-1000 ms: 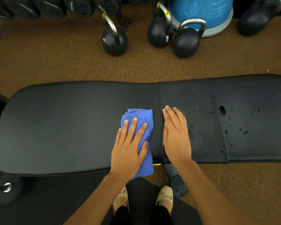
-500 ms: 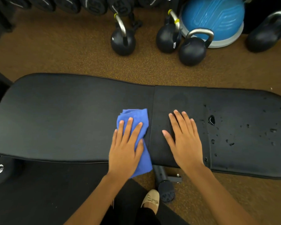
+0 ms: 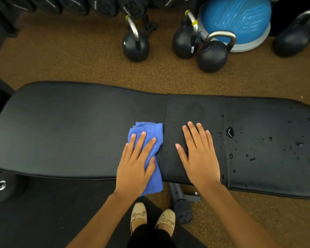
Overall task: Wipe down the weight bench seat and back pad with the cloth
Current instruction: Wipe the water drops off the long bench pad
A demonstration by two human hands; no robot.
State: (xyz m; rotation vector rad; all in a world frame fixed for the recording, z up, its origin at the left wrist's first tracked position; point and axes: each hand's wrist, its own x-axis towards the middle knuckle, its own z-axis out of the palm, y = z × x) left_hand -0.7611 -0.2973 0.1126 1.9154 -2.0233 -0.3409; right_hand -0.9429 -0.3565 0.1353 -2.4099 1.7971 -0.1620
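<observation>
One blue cloth (image 3: 151, 133) lies bunched on the black bench (image 3: 70, 133), just left of the seam where the long pad (image 3: 61, 113) meets the shorter pad (image 3: 268, 167). Its near end hangs over the bench's front edge. The left hand (image 3: 134, 165) rests flat on top of the cloth, fingers straight and slightly spread, covering most of its middle. The right hand (image 3: 199, 156) lies palm down on the bare shorter pad just right of the seam, holding nothing, fingers straight and close together with the thumb set apart. The two hands are near each other with the seam between them.

Right of the right hand, water drops (image 3: 229, 132) dot the shorter pad, the largest just beyond the fingertips and smaller ones scattered toward the far right end. The long pad looks dry and dull.

Under the front edge a dark bench leg (image 3: 180, 205) shows, and beside it two beige shoes (image 3: 138, 215) stand partly on a black mat (image 3: 43, 212). Beyond the bench, on the speckled brown floor (image 3: 61, 59), sit three black kettlebells (image 3: 135, 48), a blue dome (image 3: 240, 18) and a row of dumbbells (image 3: 104, 8).
</observation>
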